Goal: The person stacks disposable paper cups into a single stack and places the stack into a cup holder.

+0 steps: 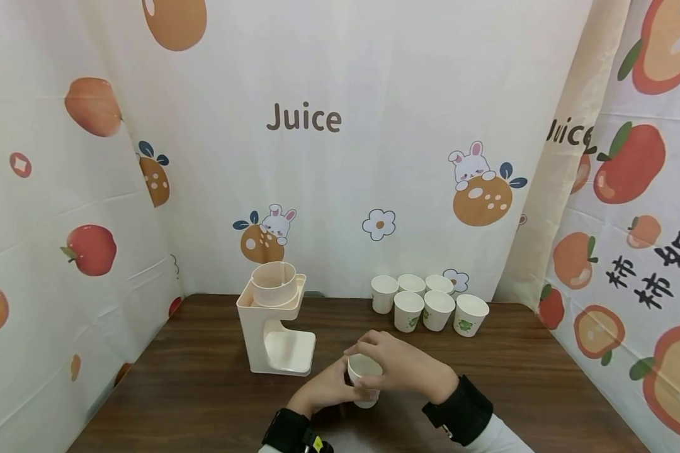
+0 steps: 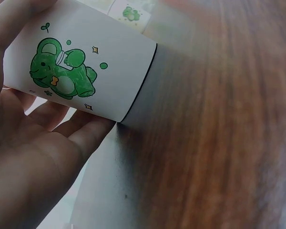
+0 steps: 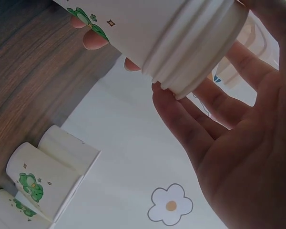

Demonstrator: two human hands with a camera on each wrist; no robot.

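Note:
Both hands hold a stack of white paper cups (image 1: 367, 402) upright at the near middle of the table. My left hand (image 1: 325, 385) wraps the lower body from the left, beside a printed green bear (image 2: 62, 69). From the right and above, my right hand (image 1: 401, 363) grips the top with thumb and fingers around the rims. Several nested rims (image 3: 195, 47) show in the right wrist view. The left wrist view has the base of the stack (image 2: 140, 81) close over the wood.
Several white paper cups (image 1: 409, 308) stand upright in two rows at the back right of the brown table (image 1: 204, 402). Left of the hands is a cream-coloured appliance (image 1: 256, 333) with a round open top and a flat base. Printed curtains (image 1: 340, 176) line the back and sides.

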